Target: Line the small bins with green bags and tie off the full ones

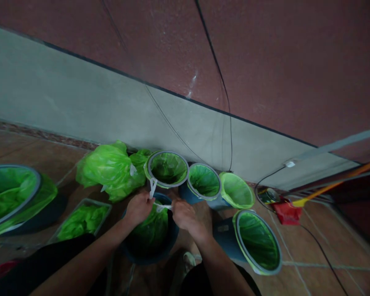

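Beneath the left hand point(141, 209) and right hand point(182, 213), clamped on one tie point(163, 207), one bag point(156, 230) is seen; beyond, three bins point(187, 195).

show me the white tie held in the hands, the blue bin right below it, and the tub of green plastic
White tie point(163, 207): head view, on the stretch spanning the gap
Blue bin point(151, 260): head view, on its near rim
Tub point(98, 202): head view, on its far rim
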Demonstrator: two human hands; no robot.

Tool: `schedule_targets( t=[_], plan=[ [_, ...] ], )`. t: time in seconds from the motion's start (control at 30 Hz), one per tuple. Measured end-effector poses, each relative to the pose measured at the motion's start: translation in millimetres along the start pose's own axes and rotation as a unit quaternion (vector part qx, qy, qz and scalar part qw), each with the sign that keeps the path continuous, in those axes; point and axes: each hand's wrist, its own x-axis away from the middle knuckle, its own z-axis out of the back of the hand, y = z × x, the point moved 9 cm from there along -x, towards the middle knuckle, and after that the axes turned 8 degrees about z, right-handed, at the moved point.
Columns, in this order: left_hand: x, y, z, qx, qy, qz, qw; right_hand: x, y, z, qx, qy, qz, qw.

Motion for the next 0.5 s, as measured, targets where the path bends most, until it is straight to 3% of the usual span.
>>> schedule_targets(
  t=[0.07,0.13,0.2,0.3,0.5],
  plan=[
    [-0.8,-0.5,-4.4,0.074,-0.044,0.022,0.996,-3.3,0.0,1.8,-0.086,0.016,0.017,0.996],
    [1.6,5.1,-9.9,0.211,-0.101,0.04,0.971,-7.6,-3.0,9.5,-0.215,0.057,0.051,0.974],
    [6.1,14.3,-14.0,0.336,-0.151,0.052,0.928,-10.5,-3.6,18.2,-0.35,0.103,0.073,0.928],
    [12.9,23.2,-18.6,0.414,-0.194,0.072,0.886,-11.4,0.5,23.2,-0.473,0.151,0.057,0.866],
    [16.6,17.0,-30.6,0.442,-0.219,0.109,0.863,-6.6,-10.5,25.4,-0.454,0.178,0.069,0.87]
  ],
)
